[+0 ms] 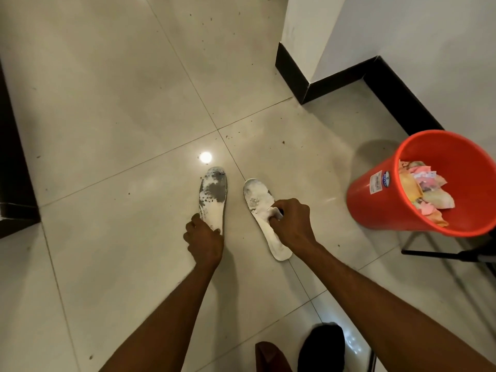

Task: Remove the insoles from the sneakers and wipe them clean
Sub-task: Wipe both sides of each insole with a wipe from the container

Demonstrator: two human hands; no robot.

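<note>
At frame centre, two white insoles lie side by side on the floor [107, 108]. The left hand [204, 240] grips the left insole [213, 200] at its heel; the right hand [292, 224] pinches one cloth [276, 212] against the right insole [258, 201]. One orange bin [358, 209], right, has an unreadable label [377, 183]. The tiles are glossy, beige and gritty; a white wall [402, 36] stands upper right.

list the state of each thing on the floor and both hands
left insole: flat on floor, grey patches at toe
right insole: flat on floor, grey specks, wipe pressed on it
left hand: grips left insole's heel
right hand: pinches white wipe
white wipe: bunched against right insole
orange bucket: holds crumpled scraps
</note>
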